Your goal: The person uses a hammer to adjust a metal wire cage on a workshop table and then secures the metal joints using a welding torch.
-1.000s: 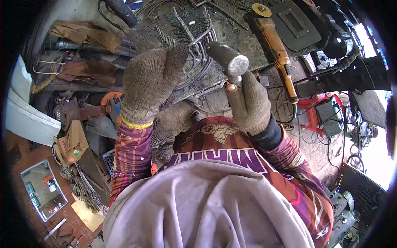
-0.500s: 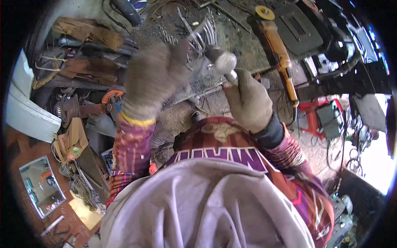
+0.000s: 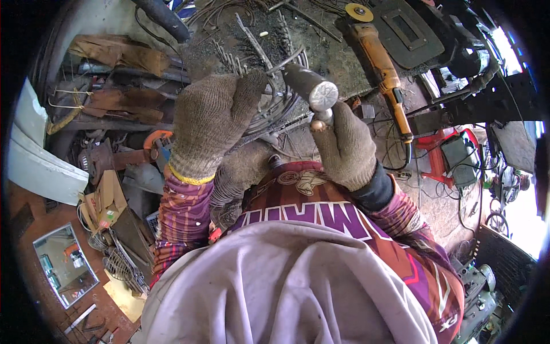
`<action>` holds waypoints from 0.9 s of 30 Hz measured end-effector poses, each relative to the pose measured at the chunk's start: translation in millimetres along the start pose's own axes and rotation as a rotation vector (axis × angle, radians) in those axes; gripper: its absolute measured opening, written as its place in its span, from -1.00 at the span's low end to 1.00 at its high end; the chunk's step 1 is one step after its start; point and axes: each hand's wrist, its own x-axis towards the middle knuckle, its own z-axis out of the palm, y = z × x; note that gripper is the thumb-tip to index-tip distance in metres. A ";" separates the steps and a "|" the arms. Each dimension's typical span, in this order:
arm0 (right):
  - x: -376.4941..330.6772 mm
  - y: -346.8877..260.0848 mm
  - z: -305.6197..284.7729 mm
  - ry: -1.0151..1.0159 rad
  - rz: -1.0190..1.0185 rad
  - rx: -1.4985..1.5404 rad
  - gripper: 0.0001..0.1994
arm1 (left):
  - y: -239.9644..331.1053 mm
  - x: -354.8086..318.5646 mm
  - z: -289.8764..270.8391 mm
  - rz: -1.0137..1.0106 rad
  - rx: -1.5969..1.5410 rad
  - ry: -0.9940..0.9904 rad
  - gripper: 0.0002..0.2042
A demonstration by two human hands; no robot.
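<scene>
Nearest the camera, in the lower middle of the frame, a grey hood and a purple patterned shirt fill the view, with both sleeves rising toward the centre. Just above them, right of centre, the right hand (image 3: 344, 146) in a knitted work glove has its grip closed around the handle of a hammer (image 3: 312, 89), whose round steel head stands right above the fist. Left of centre, the gloved left hand (image 3: 209, 123) is held up with fingers together and bent forward; whether its grip holds anything cannot be told. Beyond both hands, bent metal rods (image 3: 260, 54) lie scattered on the dark tabletop (image 3: 338, 57). Farther toward the upper right lies a yellow angle grinder (image 3: 381, 71).
</scene>
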 end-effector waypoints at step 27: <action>-10.4 -10.0 -11.6 0.060 -0.012 -0.071 -0.58 | 19.2 8.4 -11.0 0.155 0.101 0.112 -0.61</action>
